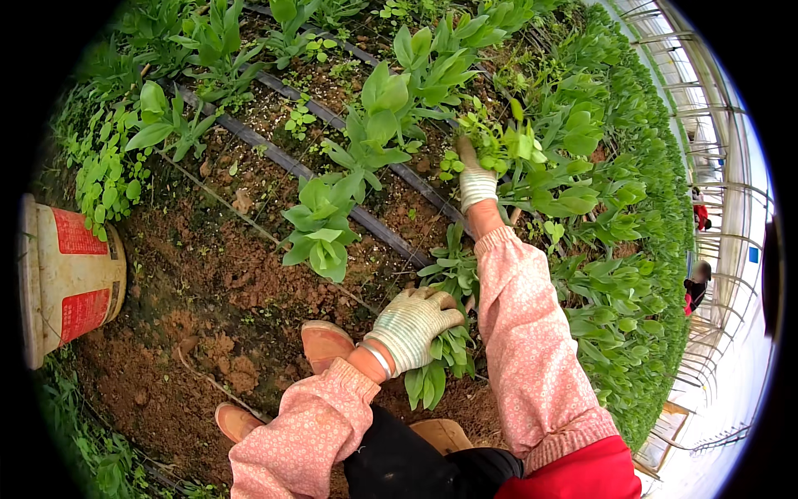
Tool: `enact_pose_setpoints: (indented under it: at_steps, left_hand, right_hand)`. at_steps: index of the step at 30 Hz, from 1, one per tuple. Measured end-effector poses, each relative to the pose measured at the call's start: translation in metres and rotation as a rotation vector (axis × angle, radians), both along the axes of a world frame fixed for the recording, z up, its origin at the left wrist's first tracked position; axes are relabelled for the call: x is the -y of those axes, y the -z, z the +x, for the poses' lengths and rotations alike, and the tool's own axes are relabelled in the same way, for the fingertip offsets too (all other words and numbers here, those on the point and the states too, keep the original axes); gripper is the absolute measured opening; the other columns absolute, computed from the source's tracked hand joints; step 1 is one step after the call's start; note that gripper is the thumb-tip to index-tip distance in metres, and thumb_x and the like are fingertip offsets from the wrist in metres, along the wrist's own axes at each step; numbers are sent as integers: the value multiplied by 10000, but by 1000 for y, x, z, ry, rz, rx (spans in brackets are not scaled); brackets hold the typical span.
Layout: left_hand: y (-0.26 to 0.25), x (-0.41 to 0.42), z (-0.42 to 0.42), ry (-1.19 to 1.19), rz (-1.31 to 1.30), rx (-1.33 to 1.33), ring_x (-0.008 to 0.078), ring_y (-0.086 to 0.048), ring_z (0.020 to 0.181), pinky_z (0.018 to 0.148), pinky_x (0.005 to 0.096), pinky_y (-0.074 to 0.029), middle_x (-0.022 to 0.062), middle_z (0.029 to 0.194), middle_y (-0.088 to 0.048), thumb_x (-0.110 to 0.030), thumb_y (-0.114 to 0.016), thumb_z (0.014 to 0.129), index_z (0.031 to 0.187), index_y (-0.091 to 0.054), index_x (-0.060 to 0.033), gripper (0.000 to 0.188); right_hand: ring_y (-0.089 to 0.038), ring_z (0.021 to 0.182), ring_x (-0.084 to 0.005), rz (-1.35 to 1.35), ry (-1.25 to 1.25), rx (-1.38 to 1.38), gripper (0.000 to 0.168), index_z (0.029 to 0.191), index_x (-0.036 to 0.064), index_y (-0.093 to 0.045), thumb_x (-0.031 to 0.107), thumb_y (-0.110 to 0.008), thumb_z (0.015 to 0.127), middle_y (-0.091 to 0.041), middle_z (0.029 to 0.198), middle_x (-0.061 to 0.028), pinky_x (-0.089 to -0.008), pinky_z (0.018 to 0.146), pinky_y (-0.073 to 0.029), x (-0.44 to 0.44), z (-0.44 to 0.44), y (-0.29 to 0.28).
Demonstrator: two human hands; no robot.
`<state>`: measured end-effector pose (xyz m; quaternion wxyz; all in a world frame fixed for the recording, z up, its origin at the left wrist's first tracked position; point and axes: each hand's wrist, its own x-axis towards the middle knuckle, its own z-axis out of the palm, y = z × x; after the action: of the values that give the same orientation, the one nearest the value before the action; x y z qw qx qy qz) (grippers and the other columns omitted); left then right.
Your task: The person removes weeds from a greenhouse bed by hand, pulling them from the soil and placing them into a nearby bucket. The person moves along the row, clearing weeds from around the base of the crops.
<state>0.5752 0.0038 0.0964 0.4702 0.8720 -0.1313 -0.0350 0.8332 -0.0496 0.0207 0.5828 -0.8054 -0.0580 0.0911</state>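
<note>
My left hand (416,325), in a pale knitted work glove, lies back-up against a leafy green plant (454,349). Its fingers curl over toward the stems, and their tips are partly hidden by leaves. Farther out, my right hand (477,174) reaches in a matching glove with a soiled brown finger area. It is among small, light-green weeds (492,140) between the taller crop plants. Leaves cover most of its fingertips, so a grip on the weeds cannot be made out. Just left of the hands, a row of broad-leaved plants (324,246) stands in brown soil.
Black drip-irrigation lines (287,161) and a thin string (215,194) cross the bed. At far left a dirty white-and-red bucket (75,274) lies tilted. My shoes (324,343) stand on the soil. Dense crop rows (648,187) fill the right; two people (696,290) are beyond, by the greenhouse frame (717,150).
</note>
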Motion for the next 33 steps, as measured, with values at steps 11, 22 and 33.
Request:
enact_pose_setpoints:
  at_steps: [11, 22, 33]
  left_hand:
    - [-4, 1, 1, 18, -3, 5, 323, -499, 988, 856, 432, -405, 61, 1047, -537, -86, -673, 590, 1004, -590, -141, 426]
    - [-1, 4, 3, 24, 6, 16, 319, -500, 998, 853, 421, -410, 55, 1060, -541, -149, -668, 622, 1016, -591, -157, 401]
    - [-6, 9, 4, 49, 23, -22, 346, -492, 1019, 876, 438, -398, 91, 1076, -528, -109, -652, 622, 1053, -583, -155, 439]
  right_hand:
    - [-612, 931, -270, -728, -287, 47, 606, 1150, 30, -546, 405, -705, 701, -634, 1049, -142, -347, 814, -468, -27, 13, -29]
    - [-563, 992, -250, -264, -136, 415, 347, 1125, 14, -544, 236, -530, 859, -604, 1119, -87, -331, 868, -412, 3, 33, 2]
    - [-590, 928, -333, -906, -567, 368, 355, 1046, 64, -600, 329, -536, 819, -625, 1000, -176, -371, 805, -479, -45, -3, -8]
